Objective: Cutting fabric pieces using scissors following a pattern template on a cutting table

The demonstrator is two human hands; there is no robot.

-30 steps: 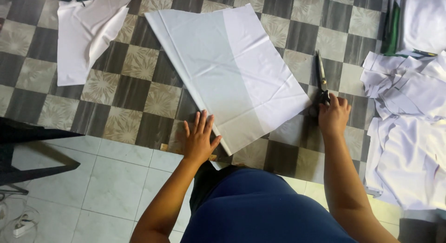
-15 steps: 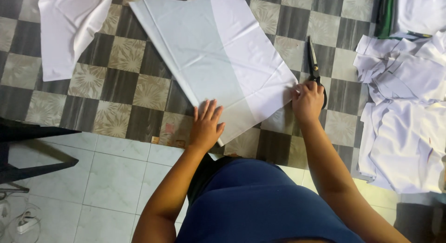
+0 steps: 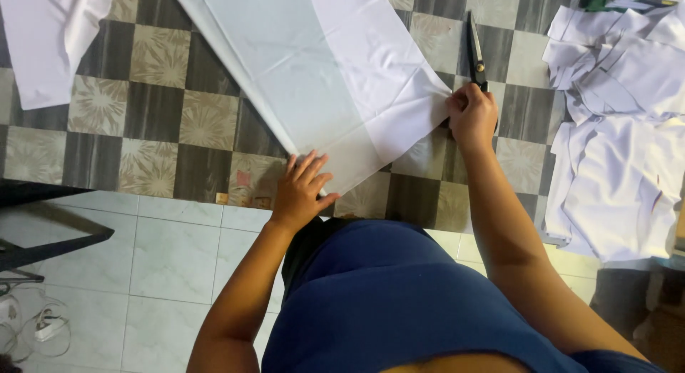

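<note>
My left hand [image 3: 303, 187] lies spread flat on the white cloth [image 3: 321, 73] at lower centre. My right hand [image 3: 471, 116] grips the scissors [image 3: 474, 52] at the cloth's right edge

no packages, labels, signs, screens.

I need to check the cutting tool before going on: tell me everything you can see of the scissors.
The scissors are large shears with long, dark metal blades that look closed and point away from the person. They lie flat on the checkered floor mat, just off the right edge of the white cloth. The handles are hidden under the right hand, which grips them. Nothing else touches them.
</note>
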